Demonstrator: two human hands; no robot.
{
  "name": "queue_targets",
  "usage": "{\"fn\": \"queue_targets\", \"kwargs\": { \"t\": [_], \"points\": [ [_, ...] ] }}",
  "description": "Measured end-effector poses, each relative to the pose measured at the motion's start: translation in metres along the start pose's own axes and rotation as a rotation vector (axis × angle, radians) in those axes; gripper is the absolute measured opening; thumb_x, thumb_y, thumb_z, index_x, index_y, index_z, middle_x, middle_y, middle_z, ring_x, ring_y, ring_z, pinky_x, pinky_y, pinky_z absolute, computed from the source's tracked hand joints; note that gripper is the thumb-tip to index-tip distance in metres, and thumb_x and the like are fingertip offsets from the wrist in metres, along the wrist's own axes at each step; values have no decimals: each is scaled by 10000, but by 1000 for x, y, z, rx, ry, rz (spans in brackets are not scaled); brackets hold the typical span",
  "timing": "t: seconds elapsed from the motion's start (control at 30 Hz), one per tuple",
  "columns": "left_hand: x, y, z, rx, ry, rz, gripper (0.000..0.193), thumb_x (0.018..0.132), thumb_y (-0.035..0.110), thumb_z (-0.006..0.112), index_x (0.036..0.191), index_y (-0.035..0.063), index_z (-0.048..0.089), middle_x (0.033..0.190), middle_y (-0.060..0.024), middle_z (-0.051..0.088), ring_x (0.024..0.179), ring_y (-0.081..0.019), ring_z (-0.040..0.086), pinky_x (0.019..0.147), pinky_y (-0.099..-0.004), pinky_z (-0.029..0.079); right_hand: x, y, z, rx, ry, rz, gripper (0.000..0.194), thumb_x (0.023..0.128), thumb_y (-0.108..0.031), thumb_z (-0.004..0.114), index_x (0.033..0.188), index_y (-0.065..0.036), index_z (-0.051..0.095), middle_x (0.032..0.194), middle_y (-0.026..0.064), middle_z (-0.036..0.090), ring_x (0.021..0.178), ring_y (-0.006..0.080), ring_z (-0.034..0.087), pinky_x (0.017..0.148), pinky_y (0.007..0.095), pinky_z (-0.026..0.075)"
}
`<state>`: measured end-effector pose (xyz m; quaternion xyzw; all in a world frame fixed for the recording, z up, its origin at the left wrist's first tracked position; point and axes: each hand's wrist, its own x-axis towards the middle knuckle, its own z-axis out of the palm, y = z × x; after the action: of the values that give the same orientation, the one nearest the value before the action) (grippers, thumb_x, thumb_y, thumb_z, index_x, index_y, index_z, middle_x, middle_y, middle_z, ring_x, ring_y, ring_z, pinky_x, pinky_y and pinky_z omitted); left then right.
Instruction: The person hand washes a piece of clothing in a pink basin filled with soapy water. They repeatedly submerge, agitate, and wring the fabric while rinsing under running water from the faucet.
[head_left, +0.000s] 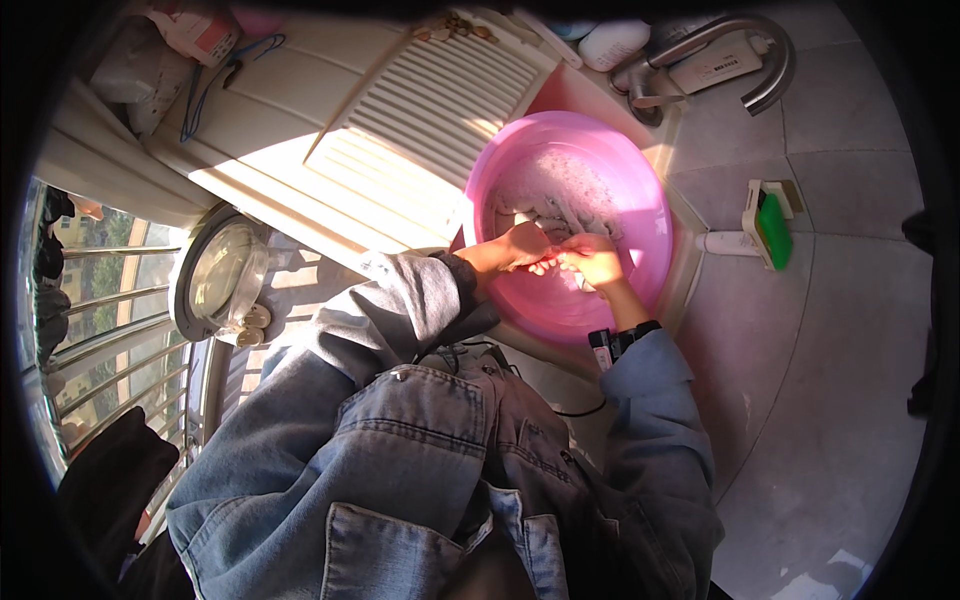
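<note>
A pink plastic basin (504, 154) stands before me with sudsy water (574, 176) in it. A wet, pale cloth (551, 214) lies bunched in the water, just beyond my hands. My left hand (525, 246) and my right hand (591, 259) meet over the middle of the basin, fingers curled and touching. Both grip part of the cloth; a small end of it shows below my right hand. The fingers hide most of the gripped portion.
Left of the basin is a ribbed washboard (435, 97). A metal faucet (772, 67) curves over the tiled counter at the back right. A green-bristled brush (772, 231) and a white tube (727, 243) lie to the right. An open washing-machine door (221, 277) stands at lower left.
</note>
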<state>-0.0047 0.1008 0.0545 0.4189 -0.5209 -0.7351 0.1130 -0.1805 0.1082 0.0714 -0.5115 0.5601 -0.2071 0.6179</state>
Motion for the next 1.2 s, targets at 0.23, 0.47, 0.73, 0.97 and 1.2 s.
{"fn": "queue_targets", "kwargs": {
  "t": [0.23,0.47,0.73,0.97,1.2],
  "points": [
    [2,-18,-3,-51,214,540,154,732,105,527,607,25,569,526,-40,537,414,-108,472,364,-232,333,-11,-12,6,33,76,104,66,756,-36,567,804,5,587,677,53,579,536,80,496,478,192,403],
    [13,-5,5,-486,173,137,123,726,81,578,688,-34,598,550,-54,536,446,-90,470,386,-196,343,-12,-10,9,145,24,39,97,765,-36,555,854,-4,577,711,42,589,583,71,505,501,177,396],
    [18,-15,4,-281,176,120,169,751,151,592,704,-11,599,594,-22,538,497,-69,463,452,-175,352,-14,-18,24,178,146,-143,157,747,15,547,901,30,573,744,65,593,625,69,518,533,179,412],
    [10,-9,3,-261,71,121,216,760,198,592,666,3,583,564,-6,504,482,-60,429,435,-186,331,-14,-3,8,-44,140,-191,74,753,3,547,803,33,591,668,34,574,542,66,482,486,187,385],
    [1,2,6,-223,5,126,215,769,202,576,662,17,553,544,3,470,472,-51,410,411,-186,315,-5,16,7,-321,309,-262,118,788,-96,540,747,10,574,590,24,522,518,56,445,470,190,358]
  ]
}}
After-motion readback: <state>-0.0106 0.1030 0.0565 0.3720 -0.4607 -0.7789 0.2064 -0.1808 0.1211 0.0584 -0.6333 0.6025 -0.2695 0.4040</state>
